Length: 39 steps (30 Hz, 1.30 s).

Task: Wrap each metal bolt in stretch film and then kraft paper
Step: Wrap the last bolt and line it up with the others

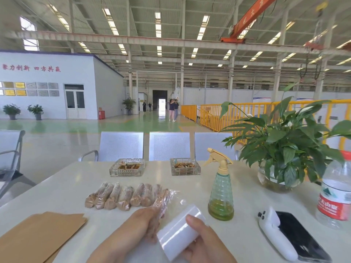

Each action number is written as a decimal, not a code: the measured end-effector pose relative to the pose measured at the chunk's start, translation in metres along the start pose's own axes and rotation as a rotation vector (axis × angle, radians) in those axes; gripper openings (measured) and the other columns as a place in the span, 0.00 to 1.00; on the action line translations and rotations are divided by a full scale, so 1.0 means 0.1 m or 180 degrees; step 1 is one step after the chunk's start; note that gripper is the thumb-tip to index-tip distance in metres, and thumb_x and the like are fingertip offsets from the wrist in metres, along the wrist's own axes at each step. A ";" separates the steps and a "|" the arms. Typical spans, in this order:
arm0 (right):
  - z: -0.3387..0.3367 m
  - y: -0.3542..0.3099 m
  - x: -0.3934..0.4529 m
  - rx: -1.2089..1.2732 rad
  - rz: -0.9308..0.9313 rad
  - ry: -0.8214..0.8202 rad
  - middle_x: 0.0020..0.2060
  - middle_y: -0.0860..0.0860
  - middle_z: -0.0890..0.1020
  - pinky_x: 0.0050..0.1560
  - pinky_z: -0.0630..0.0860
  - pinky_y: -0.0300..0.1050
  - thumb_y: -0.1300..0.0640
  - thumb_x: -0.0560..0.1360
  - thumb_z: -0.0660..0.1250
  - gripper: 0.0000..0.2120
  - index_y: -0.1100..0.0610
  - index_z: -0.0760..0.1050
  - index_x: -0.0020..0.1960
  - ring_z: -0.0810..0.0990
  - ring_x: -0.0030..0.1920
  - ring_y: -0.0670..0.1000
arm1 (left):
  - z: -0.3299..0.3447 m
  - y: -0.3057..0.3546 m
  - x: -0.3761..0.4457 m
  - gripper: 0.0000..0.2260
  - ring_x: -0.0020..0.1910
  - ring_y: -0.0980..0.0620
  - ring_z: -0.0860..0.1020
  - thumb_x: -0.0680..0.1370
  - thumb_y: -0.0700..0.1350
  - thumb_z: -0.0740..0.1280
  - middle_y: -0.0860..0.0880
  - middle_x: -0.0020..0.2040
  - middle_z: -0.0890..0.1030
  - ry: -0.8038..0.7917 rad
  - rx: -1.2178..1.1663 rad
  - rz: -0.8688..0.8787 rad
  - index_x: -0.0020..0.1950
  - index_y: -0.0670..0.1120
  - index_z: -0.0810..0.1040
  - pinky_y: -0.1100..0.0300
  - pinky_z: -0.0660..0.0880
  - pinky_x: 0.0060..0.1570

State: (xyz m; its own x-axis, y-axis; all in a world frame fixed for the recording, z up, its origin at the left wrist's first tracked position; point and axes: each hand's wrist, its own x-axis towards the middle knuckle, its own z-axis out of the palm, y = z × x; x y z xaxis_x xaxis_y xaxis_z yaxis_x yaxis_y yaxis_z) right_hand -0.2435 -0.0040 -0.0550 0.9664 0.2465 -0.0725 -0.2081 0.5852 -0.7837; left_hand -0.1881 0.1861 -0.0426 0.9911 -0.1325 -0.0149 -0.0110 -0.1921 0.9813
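Several rusty bolts wrapped in clear film (121, 196) lie side by side in a row on the white table (247, 196). My left hand (140, 223) holds the near end of the rightmost bolt (162, 198), which lies in loose stretch film. My right hand (205, 242) grips the white roll of stretch film (180, 232), thumb on top. A sheet of film runs from the roll over my left hand's fingers to the bolt. Brown kraft paper sheets (38, 236) lie at the near left.
Two glass ashtrays (126, 167) (185, 167) stand at the far edge. A green spray bottle (221, 188), a potted plant in a glass bowl (279, 160), a water bottle (336, 188) and a phone with a white controller (290, 234) fill the right side. Metal chairs stand behind.
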 end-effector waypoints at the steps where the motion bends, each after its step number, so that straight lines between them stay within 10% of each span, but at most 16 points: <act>1: -0.02 0.00 0.02 0.0035 -0.0038 -0.0037 0.62 0.68 0.81 0.71 0.71 0.67 0.58 0.55 0.86 0.44 0.64 0.78 0.68 0.80 0.63 0.70 | -0.04 -0.01 0.00 0.19 0.34 0.48 0.76 0.86 0.43 0.59 0.37 0.36 0.76 -0.0118 -0.0033 0.0101 0.38 0.38 0.78 0.58 0.70 0.37; 6: -0.06 0.01 0.08 0.0060 -0.0276 -0.0305 0.59 0.65 0.84 0.60 0.80 0.62 0.56 0.49 0.88 0.39 0.59 0.85 0.60 0.83 0.60 0.66 | -0.07 0.01 -0.03 0.13 0.45 0.44 0.82 0.78 0.43 0.74 0.41 0.47 0.85 -0.0513 0.0001 0.0439 0.58 0.36 0.80 0.54 0.73 0.48; 13: -0.09 0.02 0.11 -0.0120 -0.0330 -0.0367 0.61 0.61 0.84 0.66 0.77 0.60 0.55 0.47 0.89 0.41 0.54 0.85 0.60 0.82 0.64 0.62 | 0.05 -0.02 -0.02 0.15 0.51 0.49 0.84 0.79 0.38 0.64 0.47 0.51 0.86 -0.0110 0.0325 0.0651 0.61 0.54 0.78 0.52 0.78 0.55; 18: -0.09 -0.01 0.09 0.0119 -0.0339 -0.0549 0.58 0.67 0.83 0.63 0.79 0.63 0.58 0.52 0.88 0.46 0.61 0.77 0.68 0.83 0.60 0.66 | 0.00 -0.04 0.04 0.14 0.23 0.50 0.74 0.85 0.39 0.57 0.47 0.24 0.74 -0.0638 0.0026 0.0086 0.42 0.35 0.73 0.59 0.70 0.29; 22: -0.11 -0.02 0.06 0.0066 -0.0403 -0.0717 0.62 0.68 0.81 0.73 0.68 0.69 0.57 0.52 0.88 0.45 0.62 0.79 0.67 0.79 0.65 0.68 | -0.05 0.01 0.00 0.14 0.34 0.45 0.77 0.84 0.44 0.60 0.39 0.36 0.78 -0.0879 -0.1289 -0.0089 0.45 0.37 0.79 0.56 0.73 0.34; 30: -0.08 0.01 0.09 -0.0117 -0.0263 -0.0732 0.61 0.63 0.83 0.71 0.73 0.62 0.59 0.59 0.82 0.32 0.60 0.82 0.63 0.81 0.63 0.63 | -0.06 -0.17 0.09 0.09 0.32 0.59 0.74 0.84 0.48 0.64 0.54 0.33 0.78 0.0145 0.1487 0.1567 0.46 0.60 0.75 0.62 0.70 0.35; 35: -0.05 -0.01 0.13 0.0232 -0.0123 -0.0522 0.59 0.65 0.82 0.62 0.80 0.59 0.57 0.57 0.86 0.33 0.65 0.83 0.60 0.83 0.60 0.64 | -0.01 -0.05 0.12 0.18 0.27 0.52 0.71 0.84 0.53 0.59 0.47 0.31 0.75 -0.0232 -0.0096 0.0232 0.43 0.45 0.81 0.63 0.67 0.27; 39: -0.09 -0.01 0.15 0.0344 -0.0204 -0.0191 0.59 0.66 0.81 0.65 0.76 0.63 0.56 0.50 0.88 0.46 0.67 0.78 0.65 0.81 0.62 0.67 | -0.09 -0.01 0.02 0.13 0.34 0.51 0.74 0.85 0.46 0.63 0.42 0.36 0.75 -0.0478 0.0084 0.0723 0.43 0.42 0.79 0.62 0.68 0.32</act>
State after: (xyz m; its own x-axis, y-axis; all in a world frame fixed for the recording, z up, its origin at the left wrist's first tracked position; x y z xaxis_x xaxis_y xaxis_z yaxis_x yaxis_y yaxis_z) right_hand -0.2272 -0.0082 -0.0609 0.9682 0.2498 0.0153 -0.1642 0.6802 -0.7144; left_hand -0.1846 0.1945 -0.0419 0.9320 -0.3176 0.1748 -0.2362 -0.1660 0.9574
